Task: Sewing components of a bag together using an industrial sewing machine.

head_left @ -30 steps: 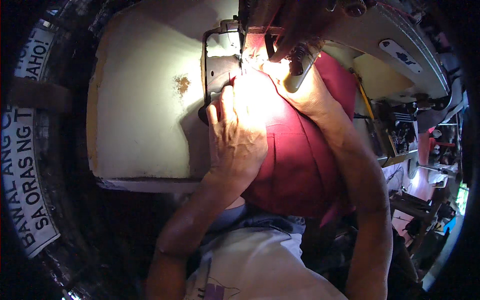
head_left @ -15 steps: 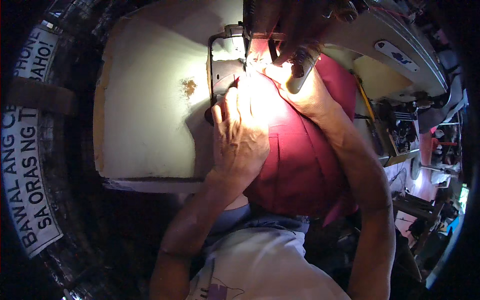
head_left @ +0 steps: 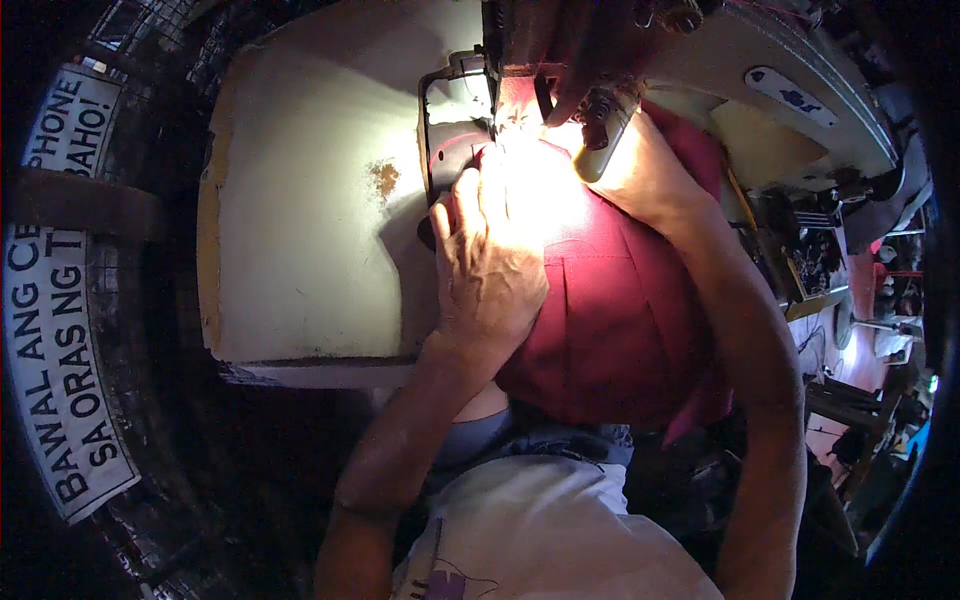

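Cloth, deep red and seamed, lies under the head of the sewing machine, between both forearms, its lower edge hanging toward the lap. We note one stitched seam across it and a second line running down from that seam.

We find the left hand palm down at the cloth's left edge, beside the dark bed plate. Its fingers are stretched forward, close together, with the outermost slightly apart; they press on the cloth and do not clamp it. Glare hides its thumb.

We find the right hand farther right, on the cloth and partly behind a blunt lever. Lever and glare cover its fingers; we cannot tell whether they are apart or clamped. Strong light also washes out the cloth near the needle, so we cannot read the stitching there.

We record a pale table to the left, with a brown stain near the plate. White signs stand at far left.
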